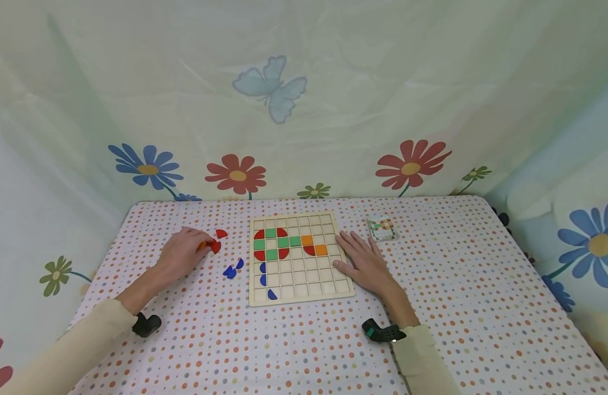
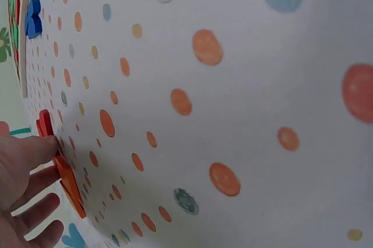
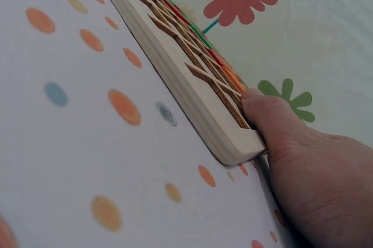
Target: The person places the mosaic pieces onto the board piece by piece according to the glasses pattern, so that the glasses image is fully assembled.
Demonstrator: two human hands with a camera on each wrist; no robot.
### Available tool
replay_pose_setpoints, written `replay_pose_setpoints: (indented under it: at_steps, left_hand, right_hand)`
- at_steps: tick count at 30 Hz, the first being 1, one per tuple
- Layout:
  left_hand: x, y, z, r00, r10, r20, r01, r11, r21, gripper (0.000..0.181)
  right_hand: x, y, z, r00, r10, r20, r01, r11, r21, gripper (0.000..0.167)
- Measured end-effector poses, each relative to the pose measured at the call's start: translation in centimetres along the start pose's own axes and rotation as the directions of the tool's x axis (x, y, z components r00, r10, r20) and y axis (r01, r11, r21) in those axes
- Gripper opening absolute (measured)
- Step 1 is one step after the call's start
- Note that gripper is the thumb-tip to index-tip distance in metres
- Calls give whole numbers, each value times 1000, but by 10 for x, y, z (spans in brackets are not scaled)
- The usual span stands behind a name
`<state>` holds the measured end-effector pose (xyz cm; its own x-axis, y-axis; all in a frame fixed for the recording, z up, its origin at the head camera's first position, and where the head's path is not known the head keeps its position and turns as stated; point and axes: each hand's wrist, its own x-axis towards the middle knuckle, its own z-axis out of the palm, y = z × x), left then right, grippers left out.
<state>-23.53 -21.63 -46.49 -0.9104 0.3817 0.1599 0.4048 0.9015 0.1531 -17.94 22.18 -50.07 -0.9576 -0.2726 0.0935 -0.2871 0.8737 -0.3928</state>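
Observation:
My left hand (image 1: pixel 182 253) is low over the table, left of the board. Its thumb and index fingertip pinch at a red quarter-circle piece (image 1: pixel 216 247); the hand partly hides it. Orange pieces (image 2: pixel 69 187) lie under the fingers. The wooden grid board (image 1: pixel 311 276) lies flat, with red, green, orange and blue pieces in its cells. At the board's right edge rests my right hand (image 1: pixel 367 265), fingers extended, its thumb (image 2: pixel 41 149) counterpart, the right thumb (image 3: pixel 265 108), touching the rim.
Loose blue pieces (image 1: pixel 231 272) lie left of the board, and another red piece (image 1: pixel 221 233) lies behind them. A small pattern card (image 1: pixel 382 228) is at the right. The dotted tabletop (image 1: pixel 471 274) meets a flowered curtain (image 1: pixel 333 109) behind.

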Motion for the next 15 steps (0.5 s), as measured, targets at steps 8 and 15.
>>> replay_pose_setpoints:
  at_steps: [8, 15]
  left_hand:
    - [1, -2, -1, 1000, -12, 14, 13, 998, -58, 20]
    - [9, 6, -8, 999, -35, 39, 41, 987, -153, 29]
  right_hand:
    - [1, -1, 0, 1000, 14, 10, -14, 1000, -8, 71]
    - [1, 1, 0, 1000, 0, 8, 0, 1000, -13, 71]
